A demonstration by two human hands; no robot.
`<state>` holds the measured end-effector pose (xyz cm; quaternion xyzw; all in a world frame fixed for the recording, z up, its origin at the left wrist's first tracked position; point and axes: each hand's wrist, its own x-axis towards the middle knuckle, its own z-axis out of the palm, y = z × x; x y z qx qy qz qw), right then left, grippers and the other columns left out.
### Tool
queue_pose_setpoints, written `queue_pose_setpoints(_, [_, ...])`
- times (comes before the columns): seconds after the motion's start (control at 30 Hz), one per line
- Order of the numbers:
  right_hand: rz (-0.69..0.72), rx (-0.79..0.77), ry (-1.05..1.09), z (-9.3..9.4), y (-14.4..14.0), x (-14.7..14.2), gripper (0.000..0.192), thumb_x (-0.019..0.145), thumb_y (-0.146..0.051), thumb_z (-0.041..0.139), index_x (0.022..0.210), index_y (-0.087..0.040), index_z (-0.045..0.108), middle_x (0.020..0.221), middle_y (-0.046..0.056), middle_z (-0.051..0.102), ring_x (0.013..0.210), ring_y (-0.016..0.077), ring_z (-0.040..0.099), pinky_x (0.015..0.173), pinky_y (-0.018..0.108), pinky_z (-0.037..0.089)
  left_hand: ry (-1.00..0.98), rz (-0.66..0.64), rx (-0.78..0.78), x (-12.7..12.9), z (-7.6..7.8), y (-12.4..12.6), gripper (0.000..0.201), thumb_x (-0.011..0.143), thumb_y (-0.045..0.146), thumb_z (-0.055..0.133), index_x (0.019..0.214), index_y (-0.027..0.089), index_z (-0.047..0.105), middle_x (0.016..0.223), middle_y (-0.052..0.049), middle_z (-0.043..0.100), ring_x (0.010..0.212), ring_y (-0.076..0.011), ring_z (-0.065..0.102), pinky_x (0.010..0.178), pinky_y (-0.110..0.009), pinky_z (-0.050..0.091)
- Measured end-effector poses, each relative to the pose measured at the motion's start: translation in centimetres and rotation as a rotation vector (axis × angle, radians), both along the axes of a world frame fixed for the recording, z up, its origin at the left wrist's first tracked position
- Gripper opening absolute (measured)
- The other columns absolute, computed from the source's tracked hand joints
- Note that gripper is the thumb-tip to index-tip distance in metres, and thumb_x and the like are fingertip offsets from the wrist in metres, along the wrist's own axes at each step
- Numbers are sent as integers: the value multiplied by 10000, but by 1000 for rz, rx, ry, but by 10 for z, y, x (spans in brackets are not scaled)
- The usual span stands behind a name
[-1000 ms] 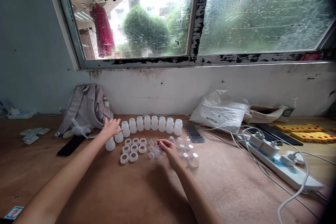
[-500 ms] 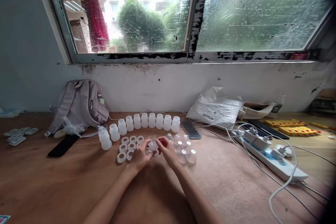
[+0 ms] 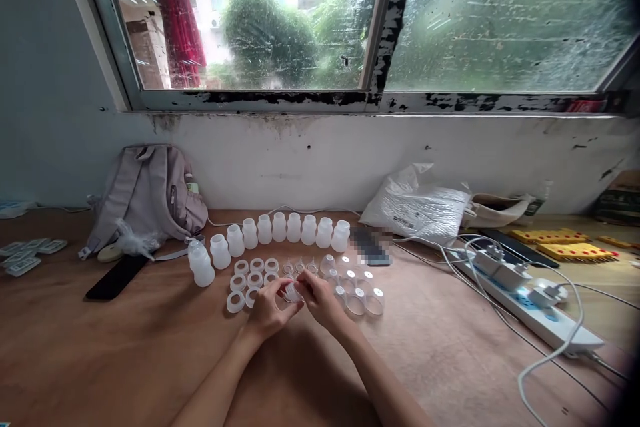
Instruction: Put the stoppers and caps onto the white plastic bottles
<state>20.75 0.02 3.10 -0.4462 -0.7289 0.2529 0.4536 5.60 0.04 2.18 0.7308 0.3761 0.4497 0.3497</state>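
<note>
My left hand (image 3: 267, 310) and my right hand (image 3: 320, 300) meet over the wooden table (image 3: 150, 360), both pinching one small clear plastic piece (image 3: 293, 291) between their fingertips. Just beyond them lie white screw rings (image 3: 253, 273) in rows, tiny clear nipple-like parts (image 3: 300, 267) and clear domed caps (image 3: 360, 293). Behind those runs a curved row of small white bottles (image 3: 280, 230), ending at the left with a bottle (image 3: 201, 265) standing a bit apart.
A grey backpack (image 3: 145, 197) leans on the wall at the left, a black phone (image 3: 115, 277) in front of it. At the right lie a white plastic bag (image 3: 420, 207), a power strip (image 3: 530, 300) with cables, and yellow strips (image 3: 560, 247).
My left hand came back from the bottles at the left and joined the right hand on the clear piece. The view shifted slightly downward and left.
</note>
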Motion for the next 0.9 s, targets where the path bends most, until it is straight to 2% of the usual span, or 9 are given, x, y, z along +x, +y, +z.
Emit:
queue_pose_setpoints(0.1, [34, -10, -1, 2, 1, 2, 141, 803, -242, 451, 666, -208, 446, 561, -39, 408, 519, 108, 356, 517, 234, 273, 12, -35, -31, -2, 6, 1, 307, 655, 308, 627, 949, 225, 592, 850, -50, 606, 735, -203, 523, 713, -312, 402])
queue_pose_setpoints(0.2, [82, -29, -11, 6, 0, 5, 127, 807, -258, 456, 697, -200, 478, 582, -35, 449, 532, 106, 381, 516, 226, 291, 53, -127, -97, -8, 13, 1, 288, 719, 323, 558, 973, 193, 593, 815, -43, 613, 724, -185, 535, 703, -292, 413])
queue_pose_setpoints(0.27, [110, -41, -37, 10, -1, 7, 114, 813, -271, 454, 742, -197, 504, 598, -29, 480, 535, 105, 401, 511, 221, 305, 81, -170, -116, -12, 16, 2, 301, 749, 318, 520, 1010, 178, 571, 853, -43, 612, 750, -176, 539, 716, -286, 420])
queue_pose_setpoints(0.33, [107, -35, -71, 13, -1, 9, 107, 819, -273, 448, 805, -199, 524, 614, -23, 498, 533, 106, 417, 509, 220, 322, 97, -160, -86, -15, 16, 4, 326, 748, 300, 522, 1055, 189, 534, 946, -42, 596, 806, -173, 535, 745, -285, 421])
queue_pose_setpoints(0.43, [19, 33, -104, 15, 0, 14, 125, 829, -261, 429, 883, -212, 531, 692, 5, 542, 580, 123, 466, 540, 232, 363, 134, -94, 2, -19, 14, 8, 346, 715, 270, 562, 1052, 219, 501, 1000, -28, 567, 855, -172, 524, 760, -284, 422])
queue_pose_setpoints(0.53, [-119, 127, -120, 14, 2, 20, 177, 812, -226, 445, 977, -214, 506, 875, 48, 582, 720, 157, 519, 639, 267, 397, 212, -30, 72, -23, 12, 10, 321, 686, 267, 582, 989, 218, 488, 935, -21, 561, 852, -176, 523, 763, -296, 421])
queue_pose_setpoints(0.63, [-248, 163, -245, 14, 4, 25, 198, 775, -201, 491, 969, -207, 527, 928, 56, 602, 836, 194, 519, 740, 318, 372, 336, -11, 154, -26, 10, 10, 340, 677, 257, 581, 1000, 222, 480, 945, -28, 555, 891, -190, 515, 816, -328, 393])
queue_pose_setpoints(0.8, [-459, 36, -509, 14, 5, 28, 90, 759, -245, 522, 794, -215, 599, 841, 29, 633, 858, 222, 511, 761, 360, 288, 522, -18, 258, -28, 6, 11, 340, 623, 267, 633, 946, 228, 535, 965, -31, 564, 953, -222, 490, 907, -373, 305])
queue_pose_setpoints(0.9, [-487, -23, -597, 13, 4, 29, 104, 756, -250, 514, 796, -219, 605, 849, 31, 632, 862, 222, 505, 743, 352, 266, 589, 0, 247, -29, 5, 13, 336, 597, 288, 651, 915, 236, 557, 970, -26, 547, 958, -225, 478, 909, -373, 290])
